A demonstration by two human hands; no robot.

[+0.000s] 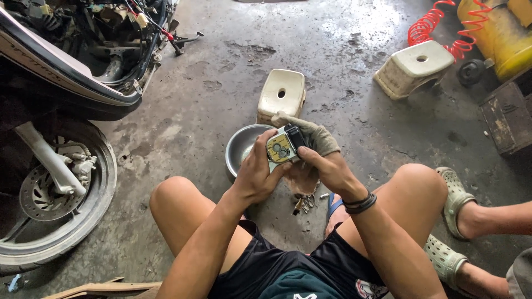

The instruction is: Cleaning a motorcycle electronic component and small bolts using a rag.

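**Both hands closed on a small part over a metal bowl**

The left hand (259, 169) is curled tight around a small boxy part (284, 145), cream and yellowish on its face with two round openings and a black piece along its upper right edge. The left fingers (265, 145) wrap narrowly around its left side, with no gap showing between them and the part. The right hand (327, 166) closes on the part from the other side, its thumb pressed against the lower right edge, and its fingers also pin a dirty greyish rag (313, 135) that drapes behind and above the part. A dark band (360, 203) sits on the right wrist.

The part is held in the air between the person's bare knees, just above and in front of a round metal bowl (242, 145) on the concrete floor (210, 105); the left hand covers the bowl's near rim. Below the hands a small bunch of keys (303, 204) lies on the floor beside a blue sandal (332, 206).

Beyond the bowl stands a low cream plastic stool (281, 95), touching or just behind it (which of the two is hard to tell). A second stool (413, 67) lies tipped farther right, near a red coiled hose (429, 25) and a yellow tank (499, 33). A motorcycle's front wheel (52, 191) with its disc fills the left side. At the right edge another person's feet in pale green clogs (451, 221) rest on the floor.
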